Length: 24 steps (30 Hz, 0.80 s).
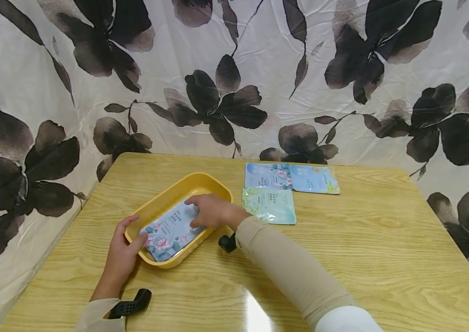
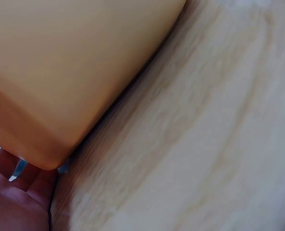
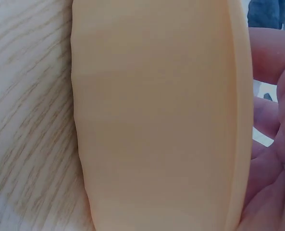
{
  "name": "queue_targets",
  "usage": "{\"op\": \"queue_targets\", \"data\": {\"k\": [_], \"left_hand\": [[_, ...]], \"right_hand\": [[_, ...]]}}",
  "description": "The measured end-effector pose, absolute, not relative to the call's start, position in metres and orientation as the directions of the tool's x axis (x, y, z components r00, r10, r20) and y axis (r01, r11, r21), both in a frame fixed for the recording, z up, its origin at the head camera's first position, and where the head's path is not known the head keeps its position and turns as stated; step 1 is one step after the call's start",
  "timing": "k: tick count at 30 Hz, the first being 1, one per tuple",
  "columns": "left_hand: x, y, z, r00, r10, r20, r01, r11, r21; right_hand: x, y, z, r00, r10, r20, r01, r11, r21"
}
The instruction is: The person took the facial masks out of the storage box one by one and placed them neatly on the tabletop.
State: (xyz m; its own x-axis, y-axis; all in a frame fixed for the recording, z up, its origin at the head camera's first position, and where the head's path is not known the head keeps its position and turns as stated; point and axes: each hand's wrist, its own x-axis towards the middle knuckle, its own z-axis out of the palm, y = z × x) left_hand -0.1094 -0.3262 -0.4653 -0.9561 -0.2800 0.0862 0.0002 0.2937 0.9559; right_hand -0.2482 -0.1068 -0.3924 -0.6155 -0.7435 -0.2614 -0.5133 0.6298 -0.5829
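Note:
A yellow plastic basket (image 1: 201,179) sits at an angle on the wooden table, left of centre. Inside it lies a pale blue sheet mask packet (image 1: 171,230) printed with pink flowers. My left hand (image 1: 123,249) grips the basket's near left corner, thumb over the rim beside the packet's corner. My right hand (image 1: 213,210) reaches over the right-hand rim, its spread fingers and thumb on the packet's far end. The right wrist view shows its fingers (image 3: 269,115) going down behind the rim. In the left wrist view, the basket wall (image 2: 75,57) hides much of the left fingers.
Right of the basket lie a blue floral packet (image 1: 265,176), another blue packet (image 1: 315,179) and a green one (image 1: 269,206), all flat and close together. The wooden table (image 1: 363,249) ends at a flower-printed cloth (image 1: 226,41) behind and to the left.

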Motion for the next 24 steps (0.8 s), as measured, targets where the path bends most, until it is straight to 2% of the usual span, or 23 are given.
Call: {"op": "queue_targets", "data": {"k": [11, 20, 24], "left_hand": [[-0.11, -0.324, -0.4654, -0.957, -0.279, 0.084, -0.004, 0.299, 0.954], [-0.1098, -0.3254, -0.4661, -0.956, -0.28, 0.091, 0.006, 0.288, 0.958], [-0.1092, -0.3257, -0.4654, -0.957, -0.275, 0.094, 0.013, 0.285, 0.959]], "right_hand": [[-0.2469, -0.1067, -0.3916, -0.645, -0.717, -0.264, -0.518, 0.665, -0.538], [-0.2492, -0.1041, -0.3926, -0.663, -0.712, -0.231, -0.367, 0.578, -0.729], [-0.2506, -0.1011, -0.3927, -0.654, -0.733, -0.186, -0.367, 0.522, -0.77]]}}
